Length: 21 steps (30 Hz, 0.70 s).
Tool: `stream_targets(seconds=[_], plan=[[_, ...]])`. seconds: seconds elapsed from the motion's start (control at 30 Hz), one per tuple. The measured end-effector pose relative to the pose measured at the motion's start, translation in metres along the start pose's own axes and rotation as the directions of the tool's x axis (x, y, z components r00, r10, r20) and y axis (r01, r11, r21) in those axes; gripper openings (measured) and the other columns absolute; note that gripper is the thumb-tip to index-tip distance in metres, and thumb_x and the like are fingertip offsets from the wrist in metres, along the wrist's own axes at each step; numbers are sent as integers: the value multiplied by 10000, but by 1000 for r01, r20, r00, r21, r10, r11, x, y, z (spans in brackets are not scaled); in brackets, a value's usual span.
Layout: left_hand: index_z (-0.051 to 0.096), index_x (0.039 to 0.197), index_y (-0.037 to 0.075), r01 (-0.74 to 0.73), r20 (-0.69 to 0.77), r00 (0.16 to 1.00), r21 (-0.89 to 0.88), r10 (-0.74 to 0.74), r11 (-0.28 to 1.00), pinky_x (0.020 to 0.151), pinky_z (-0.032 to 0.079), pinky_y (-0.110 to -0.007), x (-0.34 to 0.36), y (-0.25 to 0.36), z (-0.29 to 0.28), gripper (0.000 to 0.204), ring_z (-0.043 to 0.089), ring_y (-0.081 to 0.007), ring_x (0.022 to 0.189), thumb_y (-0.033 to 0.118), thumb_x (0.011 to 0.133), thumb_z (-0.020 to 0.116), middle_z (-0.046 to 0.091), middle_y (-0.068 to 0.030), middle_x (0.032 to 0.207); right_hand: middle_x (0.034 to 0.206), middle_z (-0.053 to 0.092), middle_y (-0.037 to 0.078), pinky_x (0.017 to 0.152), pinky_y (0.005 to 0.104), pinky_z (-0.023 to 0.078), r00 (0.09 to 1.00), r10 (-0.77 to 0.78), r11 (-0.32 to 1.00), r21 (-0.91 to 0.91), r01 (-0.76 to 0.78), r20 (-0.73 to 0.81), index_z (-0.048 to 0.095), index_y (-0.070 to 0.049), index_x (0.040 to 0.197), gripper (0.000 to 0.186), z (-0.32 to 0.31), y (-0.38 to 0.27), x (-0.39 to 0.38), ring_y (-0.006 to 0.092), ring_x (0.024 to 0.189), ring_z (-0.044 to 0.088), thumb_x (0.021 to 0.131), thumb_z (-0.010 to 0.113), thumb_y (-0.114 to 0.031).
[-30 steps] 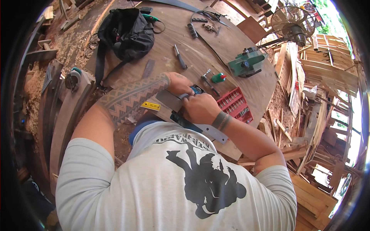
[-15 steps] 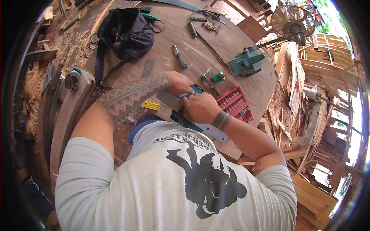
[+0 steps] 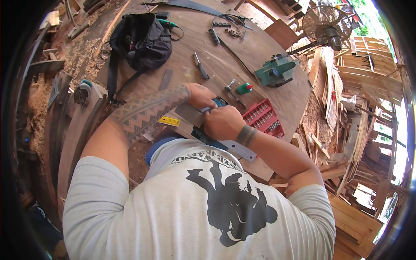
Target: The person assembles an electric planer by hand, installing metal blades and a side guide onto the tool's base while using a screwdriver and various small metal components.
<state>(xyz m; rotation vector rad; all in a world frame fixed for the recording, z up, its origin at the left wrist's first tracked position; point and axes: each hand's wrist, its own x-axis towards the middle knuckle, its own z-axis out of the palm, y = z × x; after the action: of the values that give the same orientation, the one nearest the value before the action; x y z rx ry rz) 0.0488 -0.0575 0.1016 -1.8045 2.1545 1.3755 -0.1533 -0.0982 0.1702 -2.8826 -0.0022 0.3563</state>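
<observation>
My left hand (image 3: 201, 96) and my right hand (image 3: 223, 123) meet over a blue tool (image 3: 220, 102), both with curled fingers. A small grey piece (image 3: 205, 110) sits between the fingertips; its kind is hard to make out. Next to the hands is a flat grey plate (image 3: 189, 113), with a yellow piece with dark markings (image 3: 169, 121) at its left. Partly under my right hand lies a dark teal body (image 3: 204, 137). A metal strip with holes (image 3: 240, 151) shows below my right wrist. My fingers hide much of the tool.
On the wooden tabletop (image 3: 190, 39) lie a black bag (image 3: 145, 43), a grey-handled tool (image 3: 201, 66), a ratchet-like tool (image 3: 235, 94), a green bottle with red cap (image 3: 245, 88) and a red case of metal bits (image 3: 263, 118). A green power tool (image 3: 275, 70) and fan (image 3: 329, 30) stand farther right.
The view has shifted slightly. Both hands stay together at the blue tool, with the right hand's fingers only slightly moved.
</observation>
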Motion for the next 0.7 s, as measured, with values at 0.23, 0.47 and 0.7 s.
stream_targets(seconds=[0.23,0.47,0.7], plan=[[671,1375,10,-6,-38,999,8,6,1000,1079,521,-537,-1,1,2,624,687,-486,1265,551,1088,552,739,-306,1316,754,765,182,650,516,614,998,38,999,-5,-38,44,749,-51,746,269,0,2,-1,384,729,779,883,678,-271],[662,1402,6,2,-21,1000,-6,-2,1000,1090,513,-539,-4,2,2,650,683,-485,1275,565,1095,537,732,-312,1332,753,765,169,654,519,615,997,24,1000,7,-24,75,744,-49,749,285,3,2,2,384,727,777,895,670,-282],[642,1441,4,-6,-9,1000,-13,5,1000,1111,510,-533,-2,1,0,657,670,-487,1304,557,1102,534,720,-314,1364,755,762,180,675,531,621,1000,19,1000,17,-19,23,766,-53,756,291,3,3,3,400,729,776,891,678,-296]])
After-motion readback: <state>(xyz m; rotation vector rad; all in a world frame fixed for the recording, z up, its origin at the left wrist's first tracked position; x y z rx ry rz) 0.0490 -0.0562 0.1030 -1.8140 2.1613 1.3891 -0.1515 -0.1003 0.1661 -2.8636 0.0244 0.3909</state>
